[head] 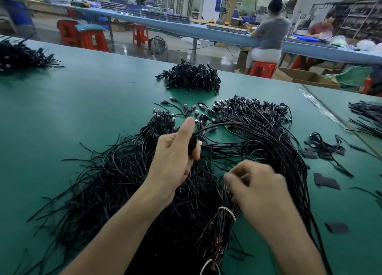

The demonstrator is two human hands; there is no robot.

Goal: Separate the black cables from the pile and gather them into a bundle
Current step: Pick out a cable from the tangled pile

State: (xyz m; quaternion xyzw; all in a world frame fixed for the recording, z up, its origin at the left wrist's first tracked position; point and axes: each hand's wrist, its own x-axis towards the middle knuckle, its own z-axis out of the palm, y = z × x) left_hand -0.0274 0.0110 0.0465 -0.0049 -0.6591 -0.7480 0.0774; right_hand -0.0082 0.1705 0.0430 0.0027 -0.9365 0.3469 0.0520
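A large loose pile of black cables (115, 183) with USB plugs spreads over the green table (82, 101) in front of me. My left hand (175, 154) is raised over the pile's middle, thumb up, and grips a small bunch of black cables (215, 126) that trails off to the right. My right hand (256, 185) is lower and to the right, fingers curled, pinching thin cable ends just above a tied bundle (223, 223) bound with a white tie. The right hand looks blurred.
A finished heap of black cables (190, 76) lies at the far middle, another heap (18, 55) at far left, more cables (365, 113) at right. Small black pieces (326, 180) lie to the right. People sit at a blue bench (227, 34) behind.
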